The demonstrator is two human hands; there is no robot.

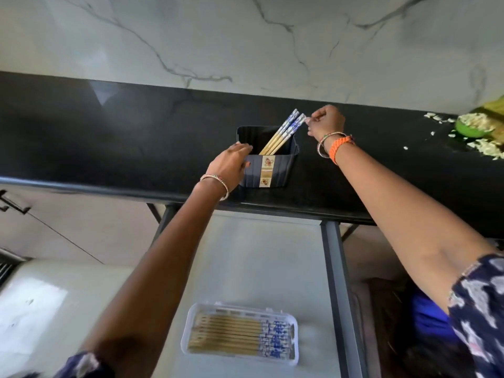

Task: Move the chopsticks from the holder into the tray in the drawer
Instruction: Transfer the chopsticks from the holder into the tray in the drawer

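Bare counter around holder; food scraps far right.

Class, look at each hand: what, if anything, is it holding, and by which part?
The right hand pinches the chopsticks at their blue patterned top ends. The left hand grips the dark holder at its near left corner.
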